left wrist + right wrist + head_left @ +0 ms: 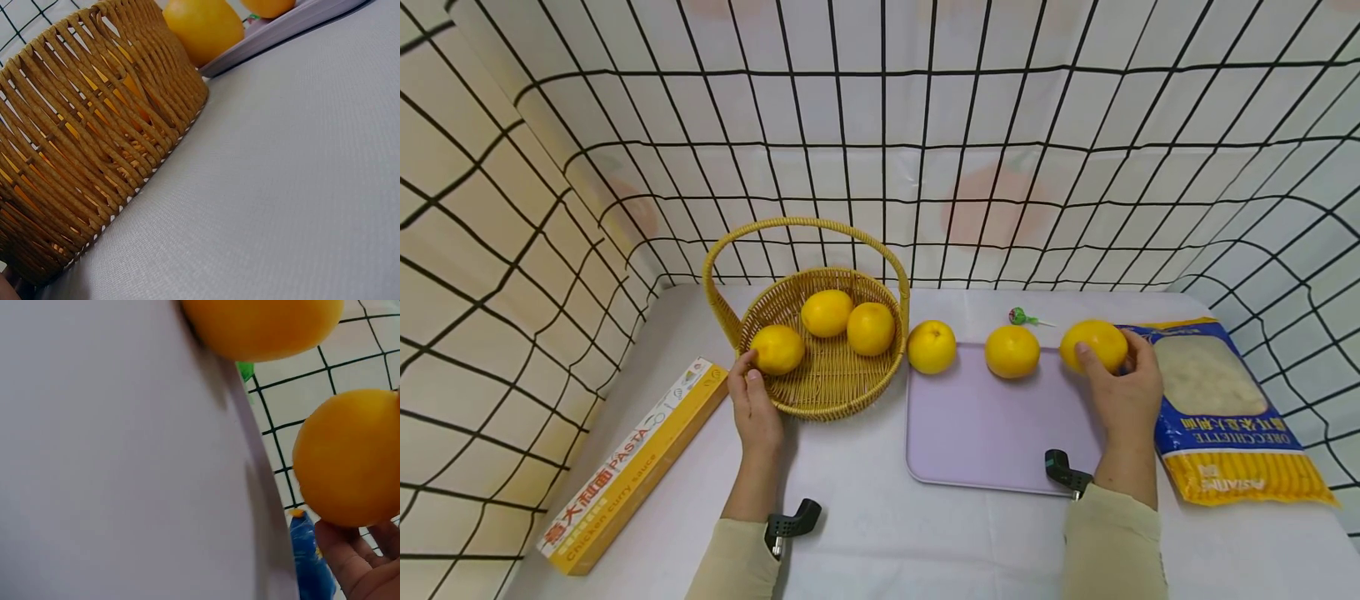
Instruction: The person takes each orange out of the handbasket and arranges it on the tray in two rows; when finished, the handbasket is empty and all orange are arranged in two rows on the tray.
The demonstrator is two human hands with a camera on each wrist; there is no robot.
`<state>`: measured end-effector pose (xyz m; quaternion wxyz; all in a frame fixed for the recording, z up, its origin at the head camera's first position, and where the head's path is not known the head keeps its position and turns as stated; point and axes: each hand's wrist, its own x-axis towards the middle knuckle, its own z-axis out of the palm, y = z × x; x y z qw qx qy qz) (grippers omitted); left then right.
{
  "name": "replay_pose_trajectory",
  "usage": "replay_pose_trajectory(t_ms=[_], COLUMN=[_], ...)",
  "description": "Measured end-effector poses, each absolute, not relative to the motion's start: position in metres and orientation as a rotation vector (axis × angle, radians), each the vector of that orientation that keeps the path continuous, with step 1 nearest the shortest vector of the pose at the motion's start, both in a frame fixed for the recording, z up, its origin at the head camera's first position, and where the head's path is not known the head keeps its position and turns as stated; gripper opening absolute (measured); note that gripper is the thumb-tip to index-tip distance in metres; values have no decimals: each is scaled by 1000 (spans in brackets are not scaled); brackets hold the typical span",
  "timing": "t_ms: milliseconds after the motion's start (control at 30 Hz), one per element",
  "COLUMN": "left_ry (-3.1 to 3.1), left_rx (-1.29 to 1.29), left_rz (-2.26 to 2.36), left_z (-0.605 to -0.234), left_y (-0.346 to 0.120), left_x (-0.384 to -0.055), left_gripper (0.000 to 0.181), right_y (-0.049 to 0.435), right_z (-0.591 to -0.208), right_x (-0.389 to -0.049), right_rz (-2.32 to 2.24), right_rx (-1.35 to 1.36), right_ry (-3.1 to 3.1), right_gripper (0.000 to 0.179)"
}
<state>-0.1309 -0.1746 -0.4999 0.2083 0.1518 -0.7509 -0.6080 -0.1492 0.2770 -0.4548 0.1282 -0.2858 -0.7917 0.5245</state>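
My right hand (1123, 383) holds an orange (1094, 347) between thumb and fingers at the far right corner of a lilac tray (985, 433). In the right wrist view, that orange (353, 459) sits beyond the tray's edge. My left hand (758, 412) grips the near left rim of a wicker basket (827, 379), fingertips at the rim; the left wrist view shows little of the hand. Inside the basket lie three oranges (870, 328). Another orange (932, 347) rests beside the basket at the tray's far left corner, and one more (1012, 351) on the tray's far edge.
A long yellow pasta box (636, 467) lies left of the basket. Right of the tray is a blue and yellow pasta bag (1232, 408). A green-wrapped lollipop (1022, 317) lies behind the tray. Black wire grid (883, 150) encloses the back and sides.
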Motion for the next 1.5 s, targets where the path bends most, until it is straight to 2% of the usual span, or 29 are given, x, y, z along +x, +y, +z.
replay_pose_trajectory(t_ms=[567,833,1167,1500], left_ry=[-2066,-2063,-2068,-2063], left_rx=[386,401,406,391], left_rz=[-1673,-1682,-1688,-1684], left_z=[-500,-501,-503,-500], left_y=[-174,-174,-176,-174], left_x=[-129,-129,-130,-130], left_gripper=[43,42,42,42], right_y=[285,280,281,276], right_z=[-470,-471,-470,-459], right_x=[-157,-156,-158,-153], right_rz=[1580,1578,1609,1494], right_rx=[-964,-967,-951,-897], right_ry=[-2337,-2299,-2336,-2303], right_gripper=[78,75,83,75])
